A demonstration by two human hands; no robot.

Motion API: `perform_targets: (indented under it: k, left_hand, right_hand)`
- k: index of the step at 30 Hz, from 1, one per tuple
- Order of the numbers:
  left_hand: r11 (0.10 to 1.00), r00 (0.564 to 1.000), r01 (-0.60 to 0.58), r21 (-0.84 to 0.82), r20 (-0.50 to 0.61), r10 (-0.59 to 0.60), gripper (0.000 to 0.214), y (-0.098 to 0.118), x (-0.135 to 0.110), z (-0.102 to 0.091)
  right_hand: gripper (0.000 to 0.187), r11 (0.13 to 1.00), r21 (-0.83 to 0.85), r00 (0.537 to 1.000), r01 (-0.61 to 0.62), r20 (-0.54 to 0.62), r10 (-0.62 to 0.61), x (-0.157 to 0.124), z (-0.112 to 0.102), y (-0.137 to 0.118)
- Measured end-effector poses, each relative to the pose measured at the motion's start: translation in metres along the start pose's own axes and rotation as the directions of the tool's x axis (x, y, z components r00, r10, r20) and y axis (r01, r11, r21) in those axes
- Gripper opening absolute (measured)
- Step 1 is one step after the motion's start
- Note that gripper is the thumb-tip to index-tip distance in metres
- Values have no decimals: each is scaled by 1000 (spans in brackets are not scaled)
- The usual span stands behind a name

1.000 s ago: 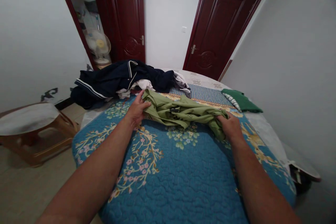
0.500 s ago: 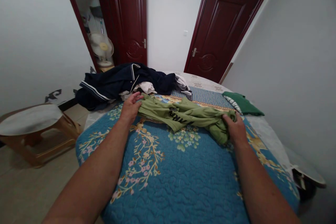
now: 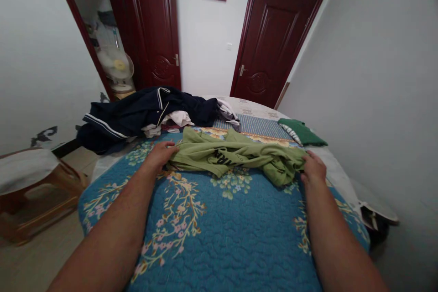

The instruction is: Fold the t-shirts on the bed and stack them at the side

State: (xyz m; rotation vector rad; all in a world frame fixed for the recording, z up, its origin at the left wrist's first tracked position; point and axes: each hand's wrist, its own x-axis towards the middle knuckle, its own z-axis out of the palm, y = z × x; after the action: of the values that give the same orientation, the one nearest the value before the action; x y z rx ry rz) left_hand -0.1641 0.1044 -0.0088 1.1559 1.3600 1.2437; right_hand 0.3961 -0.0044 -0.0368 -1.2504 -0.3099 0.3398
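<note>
A light green T-shirt with dark lettering lies bunched lengthwise across the blue flowered quilt. At its left end, my left hand has the edge of the cloth between thumb and fingers. My right hand is closed on the right end, where a thicker fold of the shirt bulges toward me. Some of the right fingertips are hidden by the cloth and the hand itself.
Behind the shirt is a heap of dark navy clothes with pale garments. A folded dark green garment lies at the far right of the table. A stool stands at left, by the wall.
The view has swung slightly to the right. My hands have moved a little further apart, and the T-shirt is stretched wider and lies lower on the quilt.
</note>
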Motion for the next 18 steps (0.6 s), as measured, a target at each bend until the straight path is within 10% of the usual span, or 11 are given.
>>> perform_targets:
  k: [6, 9, 12, 15, 18]
  left_hand:
    - [997, 985, 81, 17, 153, -83, 34, 8, -6, -3]
    - [965, 983, -182, -187, -61, 174, 33, 27, -10, -1]
    - [872, 874, -451, -189, -292, 389, 29, 38, -7, -7]
    - [881, 837, -469, -70, -352, 418, 28, 32, 2, -20]
    - [935, 889, -343, -91, -352, 292, 29, 19, 11, -29]
  right_hand:
    - [53, 994, -104, 998, 27, -49, -32, -8, 1, -8]
    - [51, 987, 38, 982, 158, -112, -153, -10, 2, -18]
    - [44, 958, 194, 976, 209, -107, -191, -9, 4, -26]
    - [32, 954, 295, 998, 54, 10, -59, -7, 4, -30]
    - [22, 947, 292, 986, -133, 136, 96, -5, 4, -29]
